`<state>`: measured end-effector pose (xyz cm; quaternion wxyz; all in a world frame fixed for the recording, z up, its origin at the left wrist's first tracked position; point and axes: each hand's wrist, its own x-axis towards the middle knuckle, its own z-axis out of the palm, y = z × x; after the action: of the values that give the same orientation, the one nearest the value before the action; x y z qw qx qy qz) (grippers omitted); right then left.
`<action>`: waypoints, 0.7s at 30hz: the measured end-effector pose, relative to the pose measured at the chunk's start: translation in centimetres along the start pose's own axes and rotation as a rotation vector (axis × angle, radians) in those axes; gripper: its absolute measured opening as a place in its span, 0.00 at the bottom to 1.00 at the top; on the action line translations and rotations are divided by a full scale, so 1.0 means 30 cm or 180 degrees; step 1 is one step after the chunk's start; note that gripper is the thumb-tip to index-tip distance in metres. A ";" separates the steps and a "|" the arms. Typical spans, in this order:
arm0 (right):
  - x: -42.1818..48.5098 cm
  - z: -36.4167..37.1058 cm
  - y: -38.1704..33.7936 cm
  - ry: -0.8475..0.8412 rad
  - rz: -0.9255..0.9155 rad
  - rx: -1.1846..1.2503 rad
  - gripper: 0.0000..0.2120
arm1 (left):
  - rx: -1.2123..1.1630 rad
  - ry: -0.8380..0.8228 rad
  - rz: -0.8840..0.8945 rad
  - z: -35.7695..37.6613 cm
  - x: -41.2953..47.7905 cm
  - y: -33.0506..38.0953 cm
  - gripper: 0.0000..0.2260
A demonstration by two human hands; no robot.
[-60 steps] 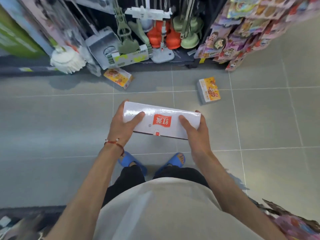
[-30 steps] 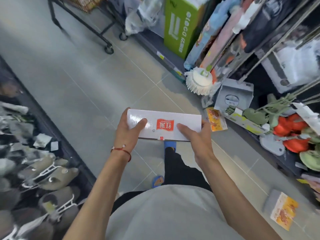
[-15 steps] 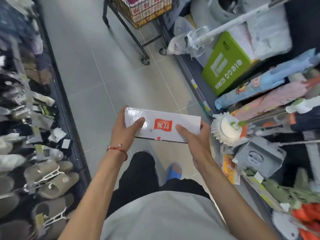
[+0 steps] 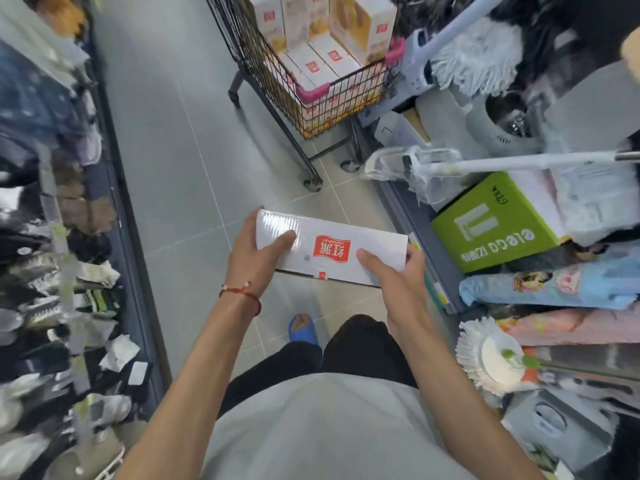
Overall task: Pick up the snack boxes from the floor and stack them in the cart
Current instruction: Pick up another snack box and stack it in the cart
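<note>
I hold a long white snack box [image 4: 332, 249] with a red logo flat in front of my waist. My left hand [image 4: 254, 256] grips its left end, thumb on top. My right hand [image 4: 394, 277] grips its right end the same way. Ahead stands the black wire cart [image 4: 311, 98] with pink corner guards, several white and yellow snack boxes [image 4: 329, 60] stacked inside it. The cart is about a step or two away, beyond the box I carry.
A shelf of slippers and socks [image 4: 52, 271] lines the left of the aisle. On the right are mops [image 4: 485, 60], a green carton [image 4: 491, 223], folded towels [image 4: 554, 282] and a round brush [image 4: 491, 355]. Grey floor tiles [image 4: 173, 150] run between them toward the cart.
I have turned left away from the boxes on the floor and walked up the aisle. The cart has come into full view, closer. Both hands keep the same hold.
</note>
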<state>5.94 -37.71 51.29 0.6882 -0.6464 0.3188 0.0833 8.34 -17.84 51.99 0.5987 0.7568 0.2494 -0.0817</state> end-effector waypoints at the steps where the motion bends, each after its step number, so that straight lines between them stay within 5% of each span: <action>1: 0.034 0.037 -0.033 0.0010 0.0014 0.0039 0.32 | 0.0009 -0.0001 0.0014 -0.009 0.055 0.037 0.26; 11: 0.498 0.305 -0.377 -0.0015 -0.0091 0.0100 0.30 | -0.0103 0.0116 0.0156 0.031 0.615 0.355 0.27; 17: 0.809 0.393 -0.585 -0.0075 -0.0010 0.0041 0.29 | -0.0137 0.0156 0.0158 0.135 0.903 0.546 0.15; 21: 1.006 0.441 -0.705 -0.0122 -0.0045 -0.0146 0.30 | -0.0169 0.0206 0.0177 0.207 1.081 0.665 0.18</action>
<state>45.09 -37.41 51.98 0.6797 -0.6626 0.2990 0.0981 46.86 -17.83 53.88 0.6121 0.7496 0.2496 -0.0339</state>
